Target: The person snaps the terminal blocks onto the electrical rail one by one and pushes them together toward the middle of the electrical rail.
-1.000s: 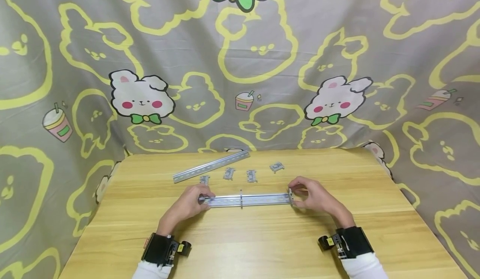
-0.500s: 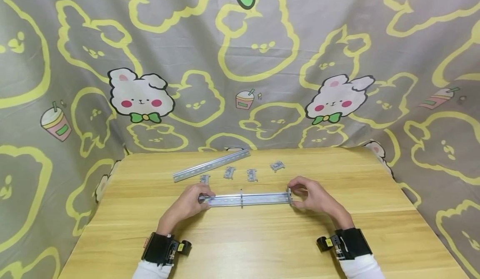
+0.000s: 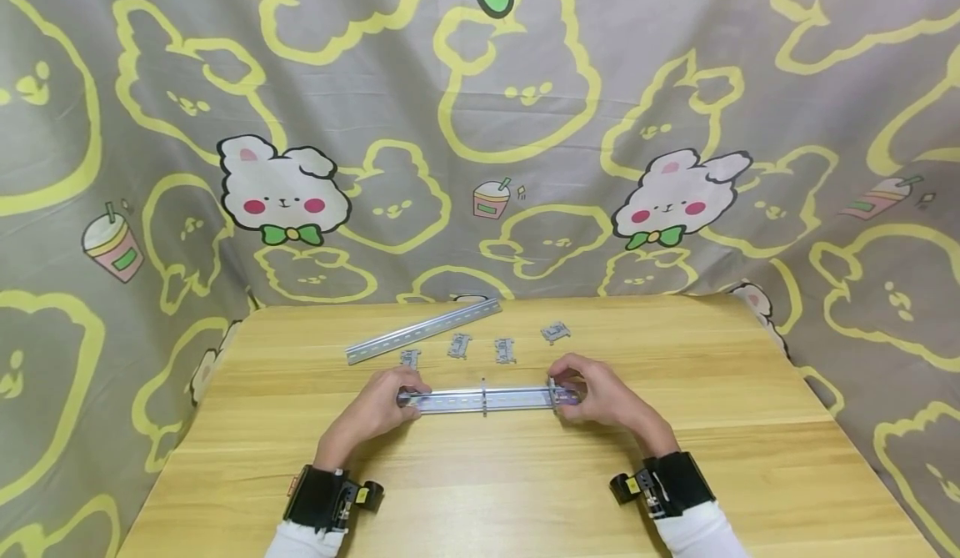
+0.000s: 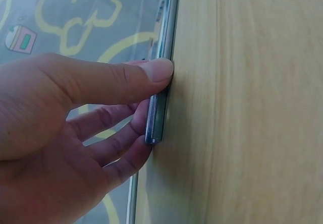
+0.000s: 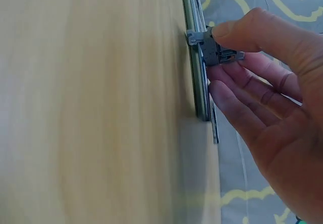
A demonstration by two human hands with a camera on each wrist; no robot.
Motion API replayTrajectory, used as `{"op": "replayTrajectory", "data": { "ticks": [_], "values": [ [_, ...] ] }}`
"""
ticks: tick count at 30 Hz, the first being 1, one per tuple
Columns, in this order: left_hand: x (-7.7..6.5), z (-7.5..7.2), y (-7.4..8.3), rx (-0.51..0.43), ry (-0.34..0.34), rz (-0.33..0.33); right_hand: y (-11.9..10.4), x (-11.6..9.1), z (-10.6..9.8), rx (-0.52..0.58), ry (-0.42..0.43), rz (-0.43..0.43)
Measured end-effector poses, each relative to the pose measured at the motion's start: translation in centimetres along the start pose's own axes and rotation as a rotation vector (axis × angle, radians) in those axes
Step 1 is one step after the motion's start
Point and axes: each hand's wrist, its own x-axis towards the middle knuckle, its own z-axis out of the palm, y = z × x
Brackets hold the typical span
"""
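A slotted metal DIN rail (image 3: 517, 399) lies crosswise on the table in front of the person. My left hand (image 3: 378, 404) grips its left end, thumb on the near edge and fingers on the far side, as the rail's end (image 4: 157, 118) shows in the left wrist view. Toward the right end, my right hand (image 3: 600, 391) pinches a small grey terminal block (image 5: 214, 50) that sits across the rail. Another thin terminal block (image 3: 483, 397) stands upright across the rail near its middle. The right fingers partly hide the rail's right end in the head view.
Behind the hands, several loose grey terminal blocks (image 3: 504, 351) lie flat on the wooden table (image 3: 480, 483). A second DIN rail (image 3: 423, 331) rests at an angle near the back left. A patterned grey curtain (image 3: 525, 183) surrounds the table's back and sides.
My right hand has slid left along the rail with the terminal block, so more rail now extends right of it. My left hand and the middle block stay in place.
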Motion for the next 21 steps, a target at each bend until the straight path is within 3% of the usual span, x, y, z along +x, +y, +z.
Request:
{"op": "replayTrajectory", "data": {
  "ticks": [21],
  "values": [
    [-0.1,0.0,-0.1,0.001,-0.002,-0.011,-2.0,2.9,3.3,0.008,-0.008,-0.017]
  ]
}}
